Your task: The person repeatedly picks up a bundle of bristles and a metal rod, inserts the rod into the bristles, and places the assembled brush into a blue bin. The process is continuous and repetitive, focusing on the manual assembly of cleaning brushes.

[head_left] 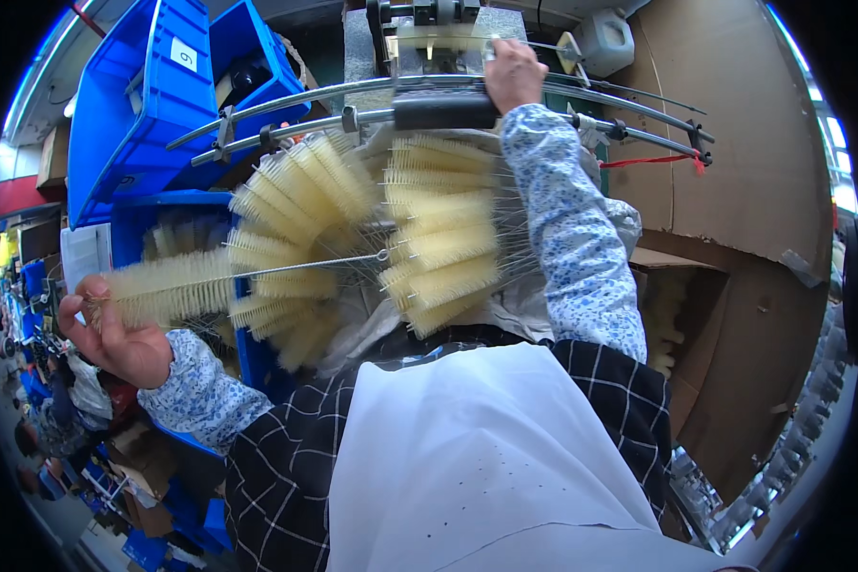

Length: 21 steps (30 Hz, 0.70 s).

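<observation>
My left hand [119, 334] is out at the left, its thumb and fingers closed on the bristle tip of a bottle brush [176, 286]. That brush has pale yellow bristles, and its twisted wire stem points right to a small loop above the piles in my lap. My right hand [515, 71] is curled at the right side of a metal machine [439, 62]; what its fingers grip is hidden. A pale, bristly strip lies across the machine beside that hand. Two piles of similar brushes, a left pile [300, 210] and a right pile [443, 234], lie in front of me.
Curved metal rails [305, 98] run across in front of the machine, with a black padded roller [445, 110] at their middle. Blue bins [143, 114] stand at left. Cardboard [734, 124] covers the right side, beside an open box [696, 315] holding more brushes. A white jug [603, 45] stands behind.
</observation>
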Each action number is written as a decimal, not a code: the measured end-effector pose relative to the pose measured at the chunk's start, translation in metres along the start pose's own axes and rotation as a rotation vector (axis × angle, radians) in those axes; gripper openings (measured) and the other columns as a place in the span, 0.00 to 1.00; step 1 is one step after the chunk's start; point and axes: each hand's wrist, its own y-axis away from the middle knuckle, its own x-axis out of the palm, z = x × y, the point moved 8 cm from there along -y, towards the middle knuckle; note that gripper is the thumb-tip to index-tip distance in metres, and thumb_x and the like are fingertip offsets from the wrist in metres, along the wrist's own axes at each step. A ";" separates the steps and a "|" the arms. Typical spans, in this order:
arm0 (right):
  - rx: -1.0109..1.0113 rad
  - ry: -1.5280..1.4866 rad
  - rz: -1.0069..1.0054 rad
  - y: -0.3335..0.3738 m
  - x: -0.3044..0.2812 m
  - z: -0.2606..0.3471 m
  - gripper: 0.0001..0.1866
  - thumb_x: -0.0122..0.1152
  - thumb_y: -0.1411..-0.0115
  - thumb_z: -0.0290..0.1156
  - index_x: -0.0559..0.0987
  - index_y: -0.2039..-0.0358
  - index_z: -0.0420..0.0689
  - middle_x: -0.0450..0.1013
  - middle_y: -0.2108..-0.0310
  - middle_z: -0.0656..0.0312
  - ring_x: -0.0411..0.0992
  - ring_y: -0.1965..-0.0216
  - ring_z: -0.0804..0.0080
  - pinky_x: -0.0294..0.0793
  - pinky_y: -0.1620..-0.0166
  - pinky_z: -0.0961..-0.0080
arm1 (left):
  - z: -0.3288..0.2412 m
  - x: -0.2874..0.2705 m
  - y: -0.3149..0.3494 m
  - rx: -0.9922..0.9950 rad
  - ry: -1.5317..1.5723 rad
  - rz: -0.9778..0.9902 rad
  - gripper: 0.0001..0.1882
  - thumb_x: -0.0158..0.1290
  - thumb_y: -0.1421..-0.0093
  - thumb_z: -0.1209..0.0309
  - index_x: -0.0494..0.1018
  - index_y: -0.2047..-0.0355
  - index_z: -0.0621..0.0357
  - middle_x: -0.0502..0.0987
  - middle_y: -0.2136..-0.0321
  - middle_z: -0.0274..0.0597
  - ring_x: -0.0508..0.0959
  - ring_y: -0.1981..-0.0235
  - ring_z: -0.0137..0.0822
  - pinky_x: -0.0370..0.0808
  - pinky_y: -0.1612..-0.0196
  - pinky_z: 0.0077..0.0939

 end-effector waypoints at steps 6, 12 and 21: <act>0.009 -0.018 -0.012 0.001 0.014 0.048 0.14 0.51 0.49 0.32 0.73 0.60 0.46 0.70 0.64 0.62 0.67 0.58 0.65 0.62 0.57 0.59 | 0.008 0.028 -0.001 -0.016 -0.021 0.064 0.17 0.42 0.50 0.78 0.61 0.58 0.57 0.65 0.65 0.46 0.67 0.64 0.34 0.70 0.61 0.29; 0.003 -0.037 0.023 0.000 0.013 0.033 0.13 0.51 0.50 0.31 0.74 0.62 0.47 0.70 0.64 0.62 0.68 0.59 0.64 0.63 0.58 0.59 | 0.008 0.038 -0.002 0.036 -0.058 0.056 0.16 0.42 0.51 0.80 0.60 0.60 0.59 0.66 0.67 0.49 0.67 0.66 0.33 0.67 0.61 0.26; -0.037 0.018 -0.062 -0.008 -0.009 -0.077 0.15 0.52 0.51 0.34 0.74 0.60 0.51 0.71 0.64 0.62 0.70 0.61 0.64 0.67 0.60 0.62 | 0.021 0.013 0.002 -0.001 -0.143 -0.089 0.14 0.46 0.48 0.79 0.62 0.59 0.62 0.70 0.63 0.46 0.70 0.60 0.34 0.67 0.55 0.27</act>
